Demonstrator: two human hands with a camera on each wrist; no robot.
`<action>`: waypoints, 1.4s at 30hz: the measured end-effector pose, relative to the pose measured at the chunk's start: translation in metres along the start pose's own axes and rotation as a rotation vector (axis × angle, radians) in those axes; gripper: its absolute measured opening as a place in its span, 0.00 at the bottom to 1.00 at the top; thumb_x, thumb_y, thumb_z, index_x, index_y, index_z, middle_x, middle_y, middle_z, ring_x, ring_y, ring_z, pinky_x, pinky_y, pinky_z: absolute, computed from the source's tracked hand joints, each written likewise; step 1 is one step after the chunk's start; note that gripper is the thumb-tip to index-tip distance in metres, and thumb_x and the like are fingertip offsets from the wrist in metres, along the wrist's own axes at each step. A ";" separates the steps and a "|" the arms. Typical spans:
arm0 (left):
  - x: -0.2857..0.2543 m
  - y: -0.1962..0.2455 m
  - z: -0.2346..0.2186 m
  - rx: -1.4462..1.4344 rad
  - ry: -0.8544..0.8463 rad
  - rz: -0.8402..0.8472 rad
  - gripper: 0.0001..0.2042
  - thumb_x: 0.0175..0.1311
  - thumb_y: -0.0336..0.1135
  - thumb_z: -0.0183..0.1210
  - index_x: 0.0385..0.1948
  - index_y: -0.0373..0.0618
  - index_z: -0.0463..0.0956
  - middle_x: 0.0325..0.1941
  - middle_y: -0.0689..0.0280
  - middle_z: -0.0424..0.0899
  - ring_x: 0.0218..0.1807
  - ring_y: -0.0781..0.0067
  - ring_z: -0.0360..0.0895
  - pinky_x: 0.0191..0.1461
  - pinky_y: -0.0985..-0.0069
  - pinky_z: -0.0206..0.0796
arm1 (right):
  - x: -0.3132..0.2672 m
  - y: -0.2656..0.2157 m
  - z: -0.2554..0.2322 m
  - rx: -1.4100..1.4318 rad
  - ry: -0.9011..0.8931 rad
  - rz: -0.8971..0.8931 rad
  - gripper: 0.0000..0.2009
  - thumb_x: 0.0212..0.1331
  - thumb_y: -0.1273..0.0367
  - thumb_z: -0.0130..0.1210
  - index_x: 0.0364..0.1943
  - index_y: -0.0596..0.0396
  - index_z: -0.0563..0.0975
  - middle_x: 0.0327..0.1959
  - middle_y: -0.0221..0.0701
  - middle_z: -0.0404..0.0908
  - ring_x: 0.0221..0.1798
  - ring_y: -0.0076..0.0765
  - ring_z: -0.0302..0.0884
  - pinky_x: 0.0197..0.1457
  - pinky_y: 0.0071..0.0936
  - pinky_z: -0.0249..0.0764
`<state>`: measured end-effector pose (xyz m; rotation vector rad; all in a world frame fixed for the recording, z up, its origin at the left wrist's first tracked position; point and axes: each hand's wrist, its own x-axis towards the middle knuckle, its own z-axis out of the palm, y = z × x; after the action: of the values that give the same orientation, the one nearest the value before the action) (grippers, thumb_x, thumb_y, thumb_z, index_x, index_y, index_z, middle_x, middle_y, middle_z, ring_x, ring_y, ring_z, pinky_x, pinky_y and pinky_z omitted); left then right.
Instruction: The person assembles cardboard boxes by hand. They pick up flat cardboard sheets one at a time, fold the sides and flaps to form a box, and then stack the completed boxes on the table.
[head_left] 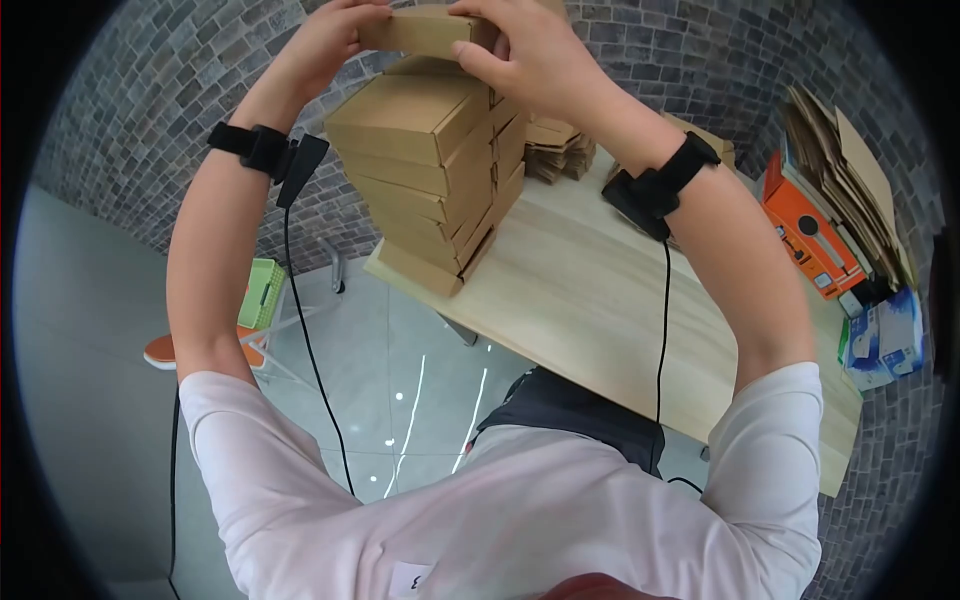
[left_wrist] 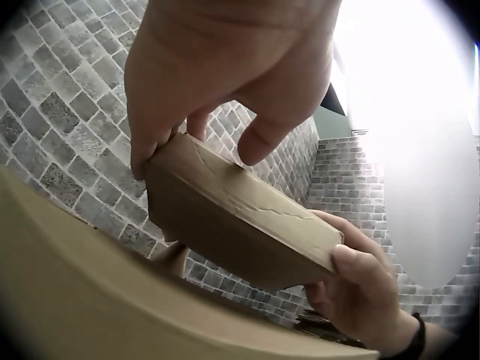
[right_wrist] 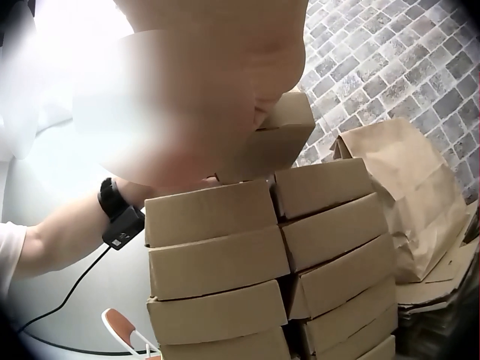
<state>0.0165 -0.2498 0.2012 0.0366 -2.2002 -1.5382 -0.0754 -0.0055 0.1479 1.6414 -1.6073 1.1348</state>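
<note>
A small brown cardboard box (head_left: 420, 33) is held between both hands above a tall stack of similar boxes (head_left: 400, 115). My left hand (head_left: 328, 42) grips its left end, fingers and thumb on opposite sides in the left wrist view. At the other end my right hand (head_left: 535, 58) grips it, the thumb on the near face. Seen from the left wrist, the held box (left_wrist: 232, 214) hangs tilted, with a creased long edge. Two columns of stacked boxes (right_wrist: 214, 270) show side by side in the right wrist view, close below the right hand (right_wrist: 217, 97).
The stack stands at the left end of a light wooden table (head_left: 580, 280). Behind it lie flattened cardboard pieces (head_left: 555, 150). An orange box (head_left: 810, 235) and upright cardboard sheets (head_left: 850, 170) stand at the right. Black cables (head_left: 310, 350) hang from both wrist cameras.
</note>
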 end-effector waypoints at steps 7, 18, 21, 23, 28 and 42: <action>0.022 -0.028 -0.020 0.129 -0.136 0.037 0.22 0.72 0.41 0.57 0.62 0.40 0.70 0.60 0.61 0.76 0.64 0.68 0.71 0.70 0.71 0.60 | -0.003 0.022 0.005 -0.026 -0.093 0.083 0.20 0.60 0.66 0.57 0.55 0.60 0.74 0.53 0.48 0.74 0.56 0.54 0.74 0.61 0.40 0.72; -0.009 -0.014 -0.029 0.588 0.135 0.301 0.18 0.69 0.38 0.59 0.58 0.44 0.75 0.60 0.64 0.79 0.62 0.68 0.74 0.67 0.71 0.61 | -0.035 0.011 -0.020 0.039 -0.098 0.212 0.21 0.60 0.67 0.57 0.57 0.59 0.73 0.53 0.47 0.74 0.55 0.53 0.75 0.59 0.39 0.73; -0.077 0.032 0.029 0.650 0.266 0.681 0.15 0.69 0.33 0.57 0.55 0.42 0.76 0.56 0.62 0.82 0.60 0.68 0.75 0.65 0.69 0.65 | -0.070 0.022 -0.045 -0.074 -0.075 0.239 0.21 0.60 0.67 0.58 0.57 0.57 0.74 0.54 0.43 0.75 0.50 0.44 0.76 0.54 0.36 0.74; -0.119 0.042 0.080 0.748 0.153 0.906 0.13 0.64 0.29 0.59 0.50 0.41 0.78 0.50 0.61 0.83 0.53 0.63 0.78 0.58 0.69 0.68 | -0.102 0.031 -0.063 -0.133 -0.155 0.412 0.20 0.58 0.67 0.60 0.56 0.53 0.76 0.57 0.36 0.75 0.40 0.29 0.76 0.44 0.31 0.76; -0.182 -0.019 0.212 0.590 -0.564 0.789 0.14 0.56 0.27 0.60 0.45 0.41 0.77 0.45 0.56 0.79 0.50 0.49 0.75 0.56 0.60 0.68 | -0.199 0.055 -0.103 -0.313 -0.371 0.743 0.19 0.57 0.66 0.57 0.54 0.53 0.78 0.55 0.46 0.76 0.54 0.51 0.77 0.58 0.40 0.73; -0.047 -0.169 0.334 0.603 -0.046 0.291 0.23 0.61 0.34 0.57 0.56 0.31 0.71 0.61 0.45 0.71 0.65 0.43 0.66 0.67 0.57 0.62 | -0.341 0.065 -0.196 -0.703 -0.081 1.177 0.26 0.60 0.60 0.56 0.62 0.55 0.72 0.62 0.47 0.71 0.59 0.56 0.75 0.62 0.42 0.73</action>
<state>-0.1063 -0.0051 -0.0578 -0.1274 -2.4933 -0.6961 -0.1454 0.3253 -0.0639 0.2029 -2.6952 0.7549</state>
